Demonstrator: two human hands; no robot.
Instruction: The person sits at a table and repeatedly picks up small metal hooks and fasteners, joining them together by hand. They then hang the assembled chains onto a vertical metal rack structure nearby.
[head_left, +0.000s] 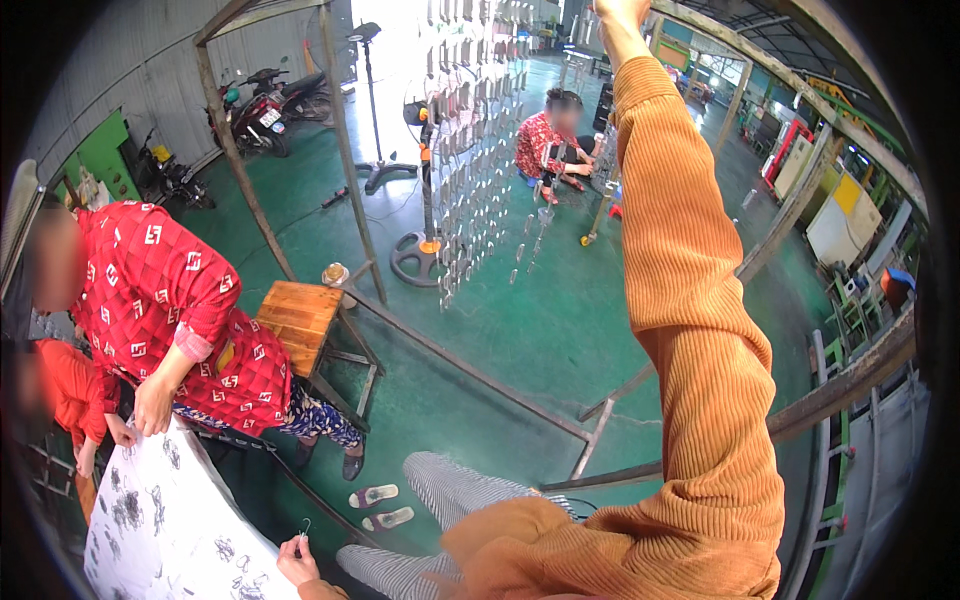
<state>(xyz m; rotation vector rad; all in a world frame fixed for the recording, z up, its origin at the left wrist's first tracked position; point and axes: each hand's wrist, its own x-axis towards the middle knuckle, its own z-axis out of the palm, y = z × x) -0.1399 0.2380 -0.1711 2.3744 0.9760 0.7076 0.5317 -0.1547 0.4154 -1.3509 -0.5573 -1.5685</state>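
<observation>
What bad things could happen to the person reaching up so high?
The right hand stretches far overhead to the frame, so the person might lose balance. The left hand pinches a small metal hook by the cloth; its tip could prick the fingers or snag the fabric. The low bar across the floor could trip someone.

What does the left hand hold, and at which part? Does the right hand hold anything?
The left hand pinches a small metal hook by its lower end. The right hand reaches up to the picture's edge; its grip cannot be told.

A wooden stool (300, 315) is set on the green floor (520, 320); motorbikes (262, 112) are parked behind, and a standing fan (418, 200) is seen nearby.
</observation>
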